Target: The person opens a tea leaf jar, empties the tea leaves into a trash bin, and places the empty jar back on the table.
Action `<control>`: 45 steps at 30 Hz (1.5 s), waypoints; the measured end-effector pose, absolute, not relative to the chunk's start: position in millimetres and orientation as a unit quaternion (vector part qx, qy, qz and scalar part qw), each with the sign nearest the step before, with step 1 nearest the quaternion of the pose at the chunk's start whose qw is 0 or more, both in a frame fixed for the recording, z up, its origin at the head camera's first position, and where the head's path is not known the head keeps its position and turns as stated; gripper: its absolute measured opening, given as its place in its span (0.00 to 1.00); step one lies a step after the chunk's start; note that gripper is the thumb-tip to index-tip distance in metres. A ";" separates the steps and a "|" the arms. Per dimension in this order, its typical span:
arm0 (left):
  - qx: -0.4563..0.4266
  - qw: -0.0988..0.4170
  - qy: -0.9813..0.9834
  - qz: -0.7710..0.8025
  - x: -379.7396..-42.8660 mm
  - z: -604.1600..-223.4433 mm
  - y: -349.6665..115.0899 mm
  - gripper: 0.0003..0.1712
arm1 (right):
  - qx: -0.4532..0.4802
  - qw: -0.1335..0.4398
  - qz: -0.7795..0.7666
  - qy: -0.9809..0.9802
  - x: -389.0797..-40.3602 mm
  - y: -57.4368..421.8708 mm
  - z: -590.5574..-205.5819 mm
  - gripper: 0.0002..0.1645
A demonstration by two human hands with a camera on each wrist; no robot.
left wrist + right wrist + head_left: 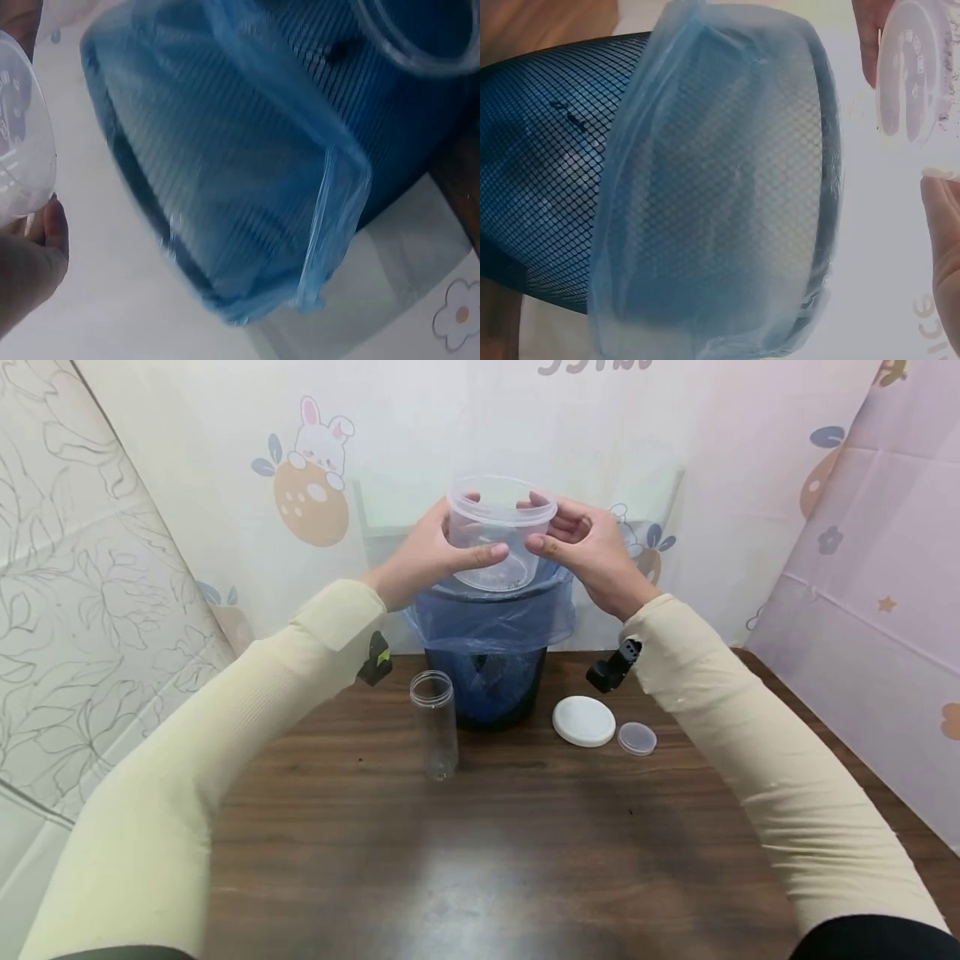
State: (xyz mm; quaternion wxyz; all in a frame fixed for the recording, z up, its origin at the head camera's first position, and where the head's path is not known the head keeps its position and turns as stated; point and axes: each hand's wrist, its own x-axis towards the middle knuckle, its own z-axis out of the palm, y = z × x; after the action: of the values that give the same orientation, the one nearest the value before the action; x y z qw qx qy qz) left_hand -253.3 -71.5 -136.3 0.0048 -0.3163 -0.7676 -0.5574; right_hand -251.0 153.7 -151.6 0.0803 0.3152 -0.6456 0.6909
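Note:
A clear round plastic tub (pixel 495 552) is held up in both hands, tilted, over a mesh bin (pixel 495 685) lined with a blue plastic bag (pixel 495 618). My left hand (pixel 438 550) grips its left side, thumb in front and fingers behind. The right hand (pixel 588 547) holds its right side near the rim, thumb in front. No lid is on the tub. Small dark specks show on it in the right wrist view, where the tub (pixel 904 82) is at the upper right. Markings show on the tub's base (pixel 22 142) in the left wrist view.
A tall clear jar (pixel 435 727) stands uncapped on the brown table (pixel 480 860), left of the bin. A white round lid (pixel 583 721) and a smaller clear lid (pixel 637 738) lie to its right. Behind the bin hangs a printed cloth (pixel 405 435).

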 end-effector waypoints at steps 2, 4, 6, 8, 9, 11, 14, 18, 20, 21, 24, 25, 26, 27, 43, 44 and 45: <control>-0.308 0.011 -0.768 -0.561 -249.2 -139.0 -70.1 0.50 | 0.316 0.076 0.686 -0.651 -248.2 156.0 -153.1 0.39; -0.300 0.016 -0.764 -0.571 -245.0 -142.3 -67.8 0.50 | 0.317 0.072 0.684 -0.653 -244.8 158.1 -155.1 0.38; -0.292 0.024 -0.760 -0.580 -240.3 -146.1 -65.2 0.51 | 0.315 0.066 0.685 -0.654 -240.3 160.0 -157.3 0.39; -0.287 0.032 -0.757 -0.586 -236.0 -149.5 -62.7 0.51 | 0.316 0.061 0.684 -0.654 -236.0 162.0 -159.4 0.40; -0.284 0.040 -0.760 -0.583 -233.7 -151.2 -61.6 0.51 | 0.317 0.059 0.684 -0.654 -233.7 162.8 -160.2 0.40; -0.280 0.055 -0.770 -0.570 -229.4 -153.9 -60.0 0.50 | 0.317 0.059 0.680 -0.658 -229.0 164.8 -161.9 0.42; -0.291 0.068 -0.775 -0.557 -223.5 -156.9 -57.8 0.47 | 0.322 0.059 0.679 -0.657 -221.9 167.6 -164.3 0.43; -0.319 0.074 -0.766 -0.554 -214.7 -160.4 -54.7 0.42 | 0.325 0.057 0.685 -0.649 -213.0 170.9 -167.0 0.42; -0.317 0.079 -0.765 -0.554 -209.6 -163.6 -53.7 0.43 | 0.327 0.055 0.683 -0.651 -209.4 172.7 -168.5 0.41; -0.314 0.081 -0.767 -0.554 -207.0 -165.9 -53.5 0.44 | 0.328 0.053 0.679 -0.654 -207.7 173.6 -169.5 0.41; -0.299 0.083 -0.771 -0.556 -199.4 -174.4 -52.6 0.48 | 0.329 0.050 0.660 -0.673 -203.8 176.6 -174.6 0.40; -0.290 0.084 -0.776 -0.555 -196.9 -177.2 -52.1 0.50 | 0.330 0.050 0.653 -0.680 -202.9 177.9 -176.9 0.40; -0.286 0.084 -0.777 -0.554 -194.7 -180.0 -51.5 0.50 | 0.331 0.050 0.644 -0.688 -202.1 179.2 -179.3 0.40; -0.279 0.084 -0.782 -0.550 -192.5 -182.4 -50.6 0.51 | 0.330 0.049 0.640 -0.693 -201.3 180.6 -181.8 0.40; -0.223 0.071 -0.837 -0.494 -173.8 -214.2 -33.2 0.50 | 0.342 0.039 0.609 -0.714 -200.5 200.6 -225.6 0.40; -0.222 0.071 -0.840 -0.490 -173.1 -217.9 -32.4 0.51 | 0.341 0.033 0.608 -0.716 -200.7 201.3 -229.0 0.40; -0.221 0.069 -0.842 -0.488 -172.8 -221.9 -31.6 0.51 | 0.340 0.027 0.606 -0.719 -200.8 202.3 -232.5 0.40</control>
State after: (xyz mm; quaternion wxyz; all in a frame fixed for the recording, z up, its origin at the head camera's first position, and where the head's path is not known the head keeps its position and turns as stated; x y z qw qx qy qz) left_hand -172.8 -31.6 -221.9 0.0690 -0.2213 -0.8418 -0.4876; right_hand -200.8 202.3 -232.5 0.0269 0.3397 -0.7191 0.6057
